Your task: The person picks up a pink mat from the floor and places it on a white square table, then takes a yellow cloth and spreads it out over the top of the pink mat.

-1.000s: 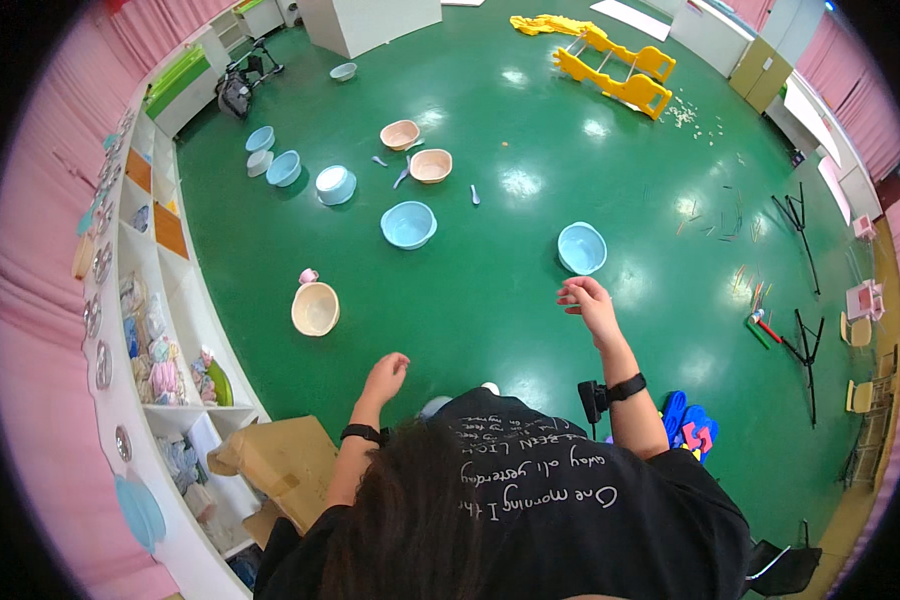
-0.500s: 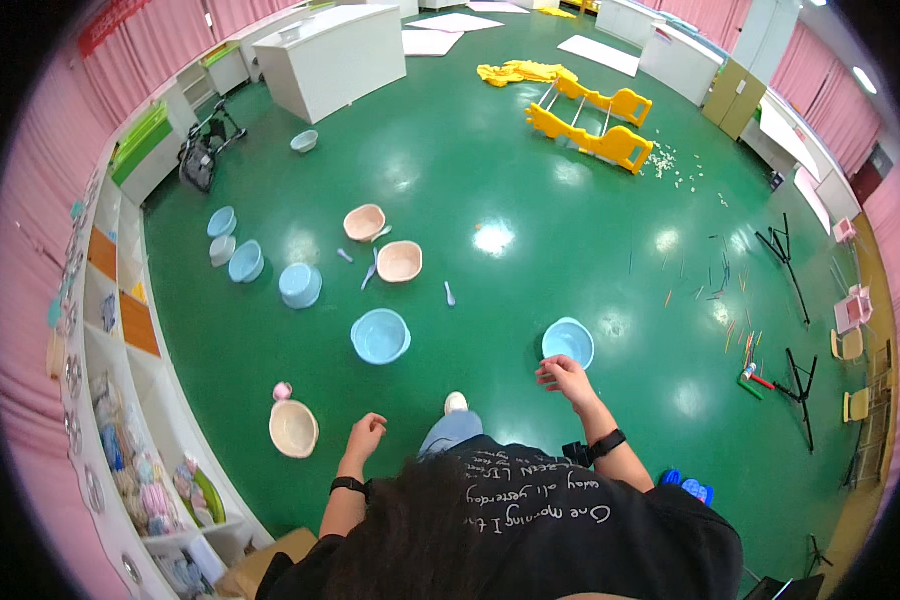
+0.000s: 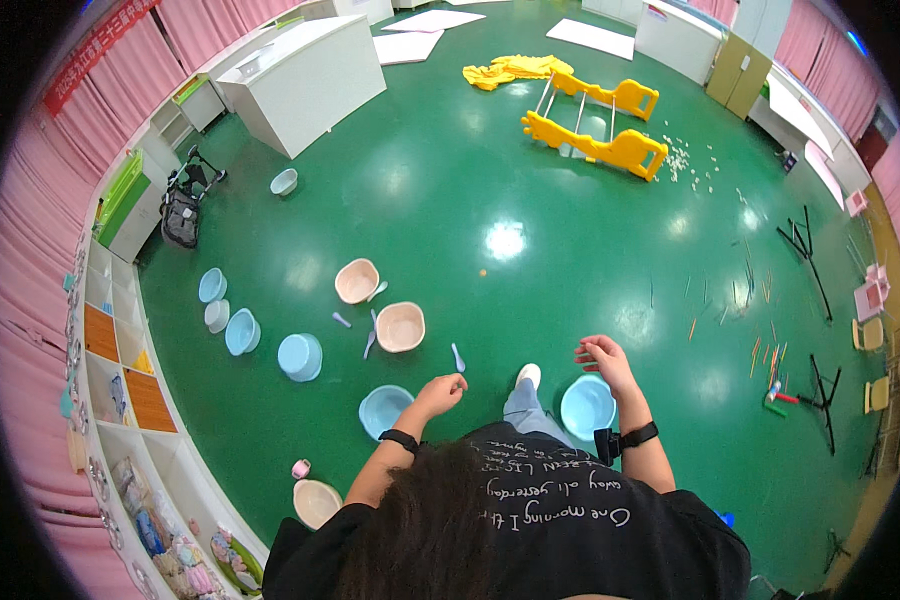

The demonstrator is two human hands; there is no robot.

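Note:
My left hand (image 3: 440, 394) hangs over the floor beside a light blue basin (image 3: 384, 408), its fingers loosely bent and nothing visible in them. A pale blue-purple spoon (image 3: 458, 358) lies on the floor just beyond its fingertips. Above the far rim of another light blue basin (image 3: 588, 410) is my right hand (image 3: 604, 362), fingers apart and empty. Farther off to the left are two pinkish basins, a nearer one (image 3: 401, 328) and a farther one (image 3: 357, 281), with more spoons (image 3: 370, 342) around them. My white shoe (image 3: 529, 375) shows between the two blue basins.
More blue basins (image 3: 300, 357) stand at the left, a cream basin (image 3: 317, 503) near my left elbow. Ahead lies a yellow frame (image 3: 595, 135) with white bits (image 3: 678, 160) scattered beside it. Coloured sticks (image 3: 760, 355) and black stands (image 3: 825, 400) are at right; shelves (image 3: 160, 440) line the left.
The view has moved forward: the basins and spoons now sit lower and closer. My left hand has swung forward and right, toward the spoon; my right hand has passed over the blue basin.

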